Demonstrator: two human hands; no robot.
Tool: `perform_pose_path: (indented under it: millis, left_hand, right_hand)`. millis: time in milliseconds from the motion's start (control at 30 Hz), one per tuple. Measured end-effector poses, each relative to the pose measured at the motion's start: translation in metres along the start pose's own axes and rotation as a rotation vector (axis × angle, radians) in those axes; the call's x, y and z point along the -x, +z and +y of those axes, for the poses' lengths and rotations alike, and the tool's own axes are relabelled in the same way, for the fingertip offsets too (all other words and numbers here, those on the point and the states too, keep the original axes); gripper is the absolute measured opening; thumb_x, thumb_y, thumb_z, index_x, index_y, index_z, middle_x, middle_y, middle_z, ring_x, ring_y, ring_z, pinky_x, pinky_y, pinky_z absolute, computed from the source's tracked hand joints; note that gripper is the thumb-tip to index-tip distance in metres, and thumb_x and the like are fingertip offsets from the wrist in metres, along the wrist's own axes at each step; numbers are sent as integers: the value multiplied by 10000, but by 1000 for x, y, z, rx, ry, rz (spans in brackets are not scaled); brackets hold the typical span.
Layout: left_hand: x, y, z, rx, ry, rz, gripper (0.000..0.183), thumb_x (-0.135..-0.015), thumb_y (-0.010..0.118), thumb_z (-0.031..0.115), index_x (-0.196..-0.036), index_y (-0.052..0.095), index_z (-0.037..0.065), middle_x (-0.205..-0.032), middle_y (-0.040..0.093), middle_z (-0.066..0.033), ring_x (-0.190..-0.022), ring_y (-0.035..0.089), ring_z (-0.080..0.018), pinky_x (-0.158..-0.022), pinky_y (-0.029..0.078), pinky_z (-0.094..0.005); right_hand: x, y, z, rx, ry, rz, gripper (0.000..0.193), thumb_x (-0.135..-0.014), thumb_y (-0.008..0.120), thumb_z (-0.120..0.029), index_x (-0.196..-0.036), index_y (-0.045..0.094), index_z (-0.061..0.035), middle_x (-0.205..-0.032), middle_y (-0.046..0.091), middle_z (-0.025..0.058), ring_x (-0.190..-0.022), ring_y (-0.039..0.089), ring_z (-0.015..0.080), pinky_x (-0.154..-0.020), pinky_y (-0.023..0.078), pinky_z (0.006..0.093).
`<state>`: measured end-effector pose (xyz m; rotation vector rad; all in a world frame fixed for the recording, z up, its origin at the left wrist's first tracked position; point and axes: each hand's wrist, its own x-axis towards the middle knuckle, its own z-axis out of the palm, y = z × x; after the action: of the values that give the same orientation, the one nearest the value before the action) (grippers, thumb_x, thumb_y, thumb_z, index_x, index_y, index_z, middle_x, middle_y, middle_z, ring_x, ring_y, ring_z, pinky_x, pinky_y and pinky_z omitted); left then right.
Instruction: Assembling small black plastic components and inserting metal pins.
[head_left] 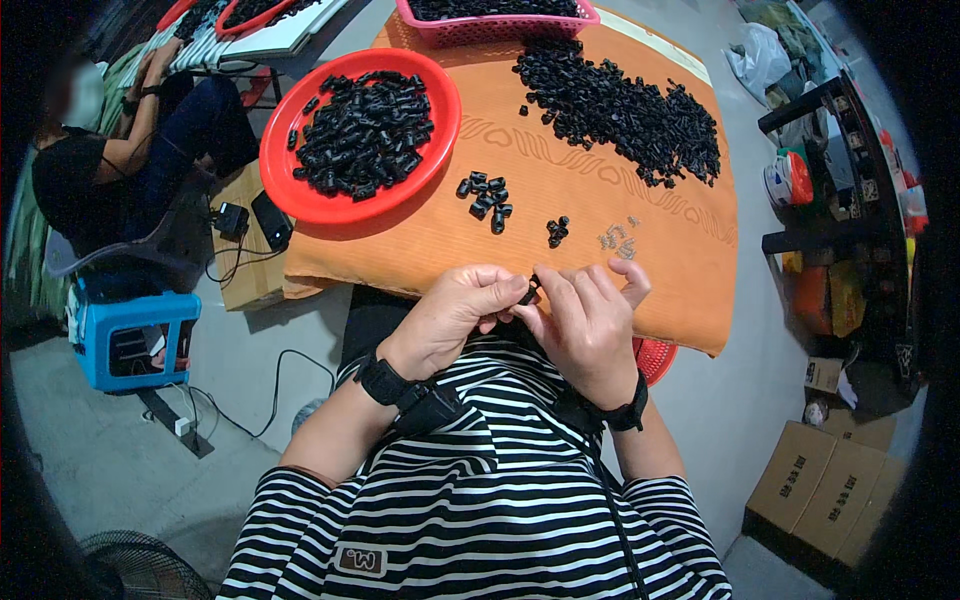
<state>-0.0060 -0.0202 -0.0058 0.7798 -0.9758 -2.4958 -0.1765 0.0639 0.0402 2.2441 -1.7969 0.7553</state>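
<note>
1. Resting beyond the left hand, to its left: red basin (340,208), piled with black pieces (365,135).
2. Left hand (450,308): thumb and forefinger pinching the small part.
3. Beyond the left hand: loose group of black cylinders (487,200).
4. Between both hands' fingertips: small black part (531,290), partly covered. Step in hand, as judged: two-handed fingertip work on this single part; next move calls for steady pinch, fine alignment.
5. Just beyond the right fingertips: cluster of smaller black pieces (557,232).
6. Right hand (592,325): thumb and forefinger at the same part, apparently gripping; little finger raised.
7. Beyond the right hand: clear pieces (618,240).
8. Farther beyond: black heap (640,120).
</note>
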Motion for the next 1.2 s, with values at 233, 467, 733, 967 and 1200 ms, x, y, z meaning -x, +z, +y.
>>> perform_pose_path:
  millis: [233, 467, 733, 967, 1200]
  left_hand:
    - [4, 0, 1, -9, -8, 11, 237, -1020, 646, 274, -916, 701, 68, -812, 654, 30, -703, 496, -18, -608, 378, -174]
    - [5, -1, -1, -18, -43, 31, 229, -1009, 664, 265, -924, 712, 58, -801, 665, 27, -676, 511, -12, -582, 379, -165]
    - [3, 5, -1, -39, -64, 42, 231, -1021, 645, 282, -954, 717, 73, -866, 691, 23, -716, 563, -16, -585, 401, -155]
    - [2, -1, 4, 64, -96, 37, 220, -1044, 601, 253, -1069, 659, 42, -1013, 726, -75, -781, 682, -83, -601, 532, -178]
    - [0, 0, 1, 85, -90, 56, 238, -1052, 582, 203, -1211, 647, 38, -929, 697, -31, -757, 657, -65, -601, 510, -164]
  right_hand:
    - [3, 5, -5, -72, -1, 21, 422, -688, 854, -156, -1048, 670, -35, -811, 629, 45, -765, 611, 221, -923, 354, 455]
    - [12, 14, -7, -56, -37, 76, 386, -694, 838, -131, -1024, 668, -27, -775, 602, 40, -717, 581, 215, -925, 356, 460]
    - [16, 7, 1, -156, 78, -63, 346, -783, 798, -149, -1092, 675, -56, -822, 631, 52, -771, 611, 211, -964, 347, 464]
    - [25, 22, 89, 34, 325, 194, 185, -895, 723, -154, -1063, 706, -79, -938, 705, 49, -923, 643, 220, -958, 342, 417]
    - [34, 22, 120, 188, 507, 152, 47, -879, 737, -163, -918, 717, -146, -872, 687, 17, -870, 620, 199, -875, 316, 406]
